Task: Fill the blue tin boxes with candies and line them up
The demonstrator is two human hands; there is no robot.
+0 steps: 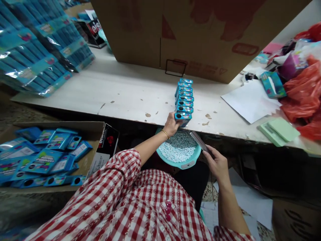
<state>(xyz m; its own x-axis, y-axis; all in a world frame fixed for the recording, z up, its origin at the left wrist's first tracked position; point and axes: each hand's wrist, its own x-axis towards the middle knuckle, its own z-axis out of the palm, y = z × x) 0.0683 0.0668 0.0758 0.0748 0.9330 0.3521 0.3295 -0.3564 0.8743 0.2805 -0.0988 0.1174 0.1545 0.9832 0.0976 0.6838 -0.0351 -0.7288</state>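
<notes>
Teal cardboard mint boxes [185, 99] stand in one tight row on a chipped white laminate table [125, 93]. I count about eight, but the far ones overlap, so that's rough. The front box [183, 117] sits right at the table edge, and the left hand [172, 124], gold bangle on the wrist, is closed around its near end, fingers mostly hidden behind it. Just below the row, past the edge, a round teal plastic basin [190, 164] is heaped with pale blue-white candies [178, 147]. The right hand [217, 164] is beside the basin, narrowly pinching a flat grey strip [199, 141]; can't make out what it is. Behind the row stands one big brown cardboard carton [175, 36], cut off by the frame. Well left of the row are shrink-wrapped teal packs [37, 50] and, lower down, an open cardboard tray [57, 126] of loose teal packs [45, 160]. Well right of it lie one white paper sheet [250, 100], two green pads [278, 132] and red plastic bags [301, 97].
</notes>
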